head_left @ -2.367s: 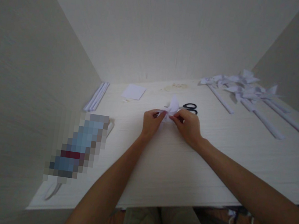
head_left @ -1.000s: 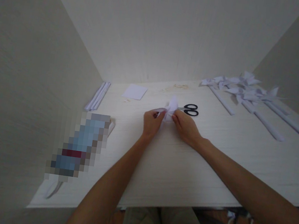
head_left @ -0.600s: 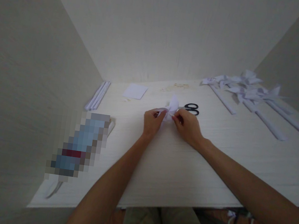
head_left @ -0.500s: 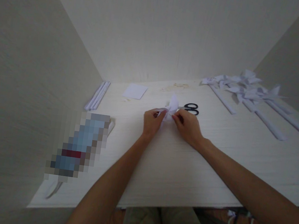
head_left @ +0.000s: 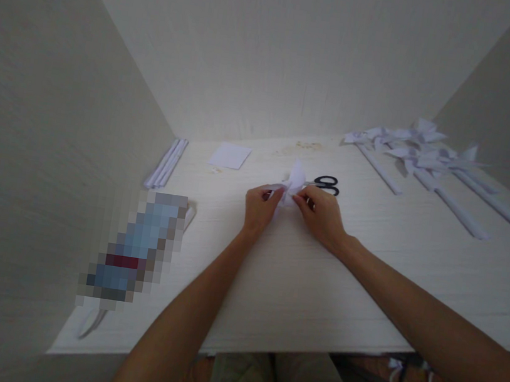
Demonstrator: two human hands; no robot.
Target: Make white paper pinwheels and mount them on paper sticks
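A folded white paper pinwheel point(head_left: 297, 175) is held up over the middle of the table, between my two hands. My left hand point(head_left: 260, 212) pinches its left side with thumb and fingers. From the right, my right hand point(head_left: 323, 217) has thumb and fingertips pressed together at the pinwheel's centre; any small part between them is too small to make out. Just behind my right hand lie black-handled scissors point(head_left: 327, 181), their blades partly hidden by the paper.
Finished-looking paper pinwheels point(head_left: 424, 153) on rolled paper sticks point(head_left: 463, 214) lie at the back right. A square paper sheet point(head_left: 230, 156) and several rolled paper tubes point(head_left: 166, 163) are at the back left. A blurred-out object point(head_left: 137, 247) rests near the left wall.
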